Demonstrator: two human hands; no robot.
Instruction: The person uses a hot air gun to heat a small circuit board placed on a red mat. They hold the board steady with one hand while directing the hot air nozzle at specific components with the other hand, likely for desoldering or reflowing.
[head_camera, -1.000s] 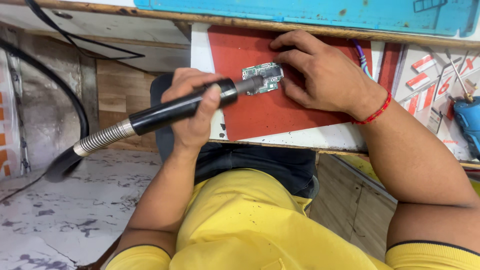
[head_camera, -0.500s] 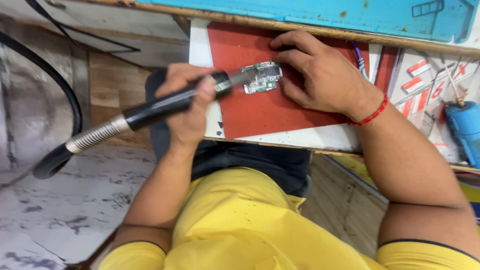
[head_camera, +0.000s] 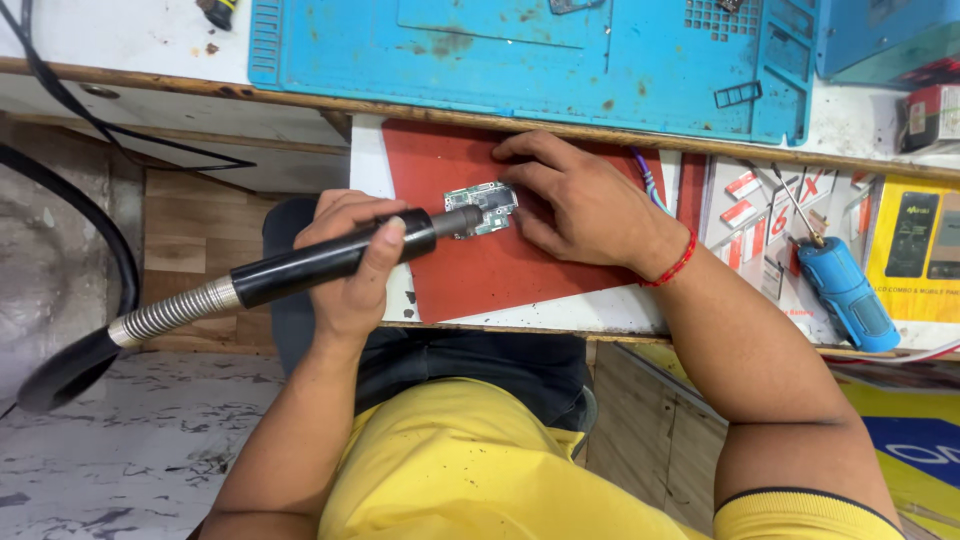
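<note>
Ok: left hand (head_camera: 350, 275) was fist-closed around black rotary handpiece (head_camera: 330, 258), tip on small circuit board (head_camera: 482, 208). Right hand (head_camera: 575, 205) pressed board flat w/ fingers, mid red mat (head_camera: 520, 270), near desk's front edge.

An electronics repair workshop: blue repair mat (head_camera: 600, 70), circuit board (head_camera: 482, 208), rotary handpiece (head_camera: 330, 258).

Colours at the bench
Red mat (head_camera: 500, 275); turquoise, stained work mat (head_camera: 560, 60); black handpiece (head_camera: 330, 260) with silver ribbed hose (head_camera: 170, 312); blue screwdriver (head_camera: 848, 296); yellow shirt (head_camera: 470, 470); red thread bracelet (head_camera: 676, 268).
</note>
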